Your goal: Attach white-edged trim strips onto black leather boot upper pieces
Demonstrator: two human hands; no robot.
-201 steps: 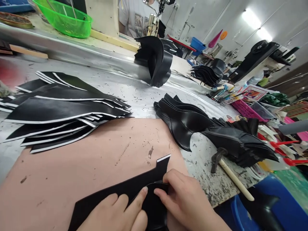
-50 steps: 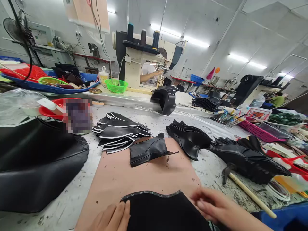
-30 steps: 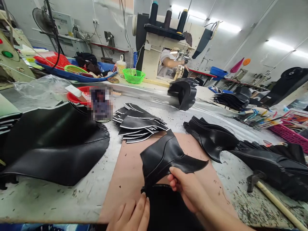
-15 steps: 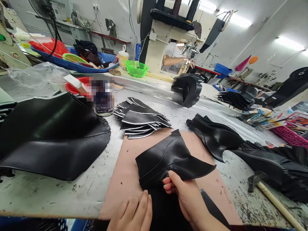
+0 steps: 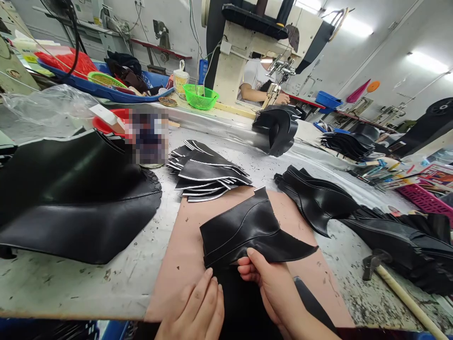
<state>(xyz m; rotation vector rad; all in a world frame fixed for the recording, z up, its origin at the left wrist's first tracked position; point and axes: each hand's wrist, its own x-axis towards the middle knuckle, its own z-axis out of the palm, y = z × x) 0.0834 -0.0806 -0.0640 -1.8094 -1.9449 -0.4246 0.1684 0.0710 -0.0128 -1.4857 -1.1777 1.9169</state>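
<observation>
A stitched black leather piece (image 5: 247, 231) lies on the pink work mat (image 5: 184, 255). My right hand (image 5: 272, 288) pinches its near edge, fingers curled under it. My left hand (image 5: 198, 311) lies flat with fingers together on a second black leather piece (image 5: 240, 307) at the table's near edge, its fingertips touching the seam where the two pieces meet. The lower part of that second piece runs out of view.
Stacks of black leather cut pieces sit behind the mat (image 5: 207, 172), to the right (image 5: 314, 198) and at far left (image 5: 78, 198). A hammer (image 5: 392, 283) lies at right. A person works at a sewing machine (image 5: 255, 52) beyond a green basket (image 5: 200, 96).
The stitched piece was taken from the middle of the mat by my right hand and drawn onto the near piece's edge. My left hand slid up to that edge.
</observation>
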